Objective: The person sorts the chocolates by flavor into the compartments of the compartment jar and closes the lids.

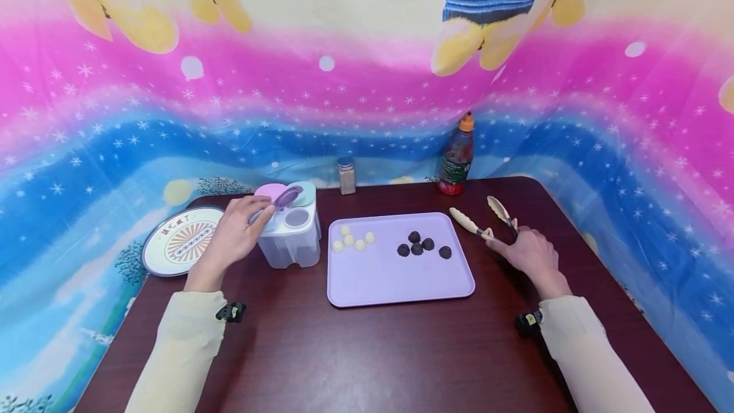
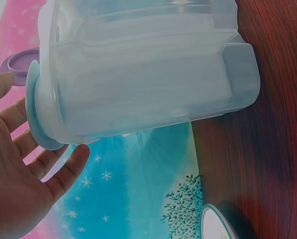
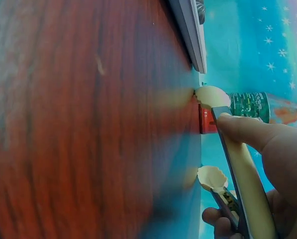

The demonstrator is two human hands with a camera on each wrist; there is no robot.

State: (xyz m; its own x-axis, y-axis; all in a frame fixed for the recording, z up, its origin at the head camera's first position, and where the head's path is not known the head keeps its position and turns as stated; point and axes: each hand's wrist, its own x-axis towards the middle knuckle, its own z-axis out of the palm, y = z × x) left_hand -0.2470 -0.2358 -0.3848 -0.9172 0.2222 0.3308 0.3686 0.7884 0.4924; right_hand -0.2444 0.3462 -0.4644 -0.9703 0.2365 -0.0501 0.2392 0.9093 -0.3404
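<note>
My left hand (image 1: 237, 228) reaches over a translucent divided storage box (image 1: 289, 250) with coloured flip lids. Its fingers are spread, and a fingertip touches the raised purple lid (image 1: 288, 197). One round compartment opening (image 1: 296, 217) is uncovered. In the left wrist view, a pale blue lid (image 2: 34, 107) lies between the fingers and the box. On the right, my right hand (image 1: 530, 253) grips food tongs (image 1: 482, 228) with cream tips, arms spread apart. A lavender tray (image 1: 395, 279) between the hands carries white balls (image 1: 359, 245) at left and dark balls (image 1: 417, 248) at right.
A patterned plate (image 1: 166, 253) lies at the left table edge. Behind the tray stand a small blue-capped shaker (image 1: 346, 177) and a red sauce bottle (image 1: 455, 164) with an orange cap. A printed cloth (image 1: 367, 94) hangs round the dark wooden table (image 1: 373, 355).
</note>
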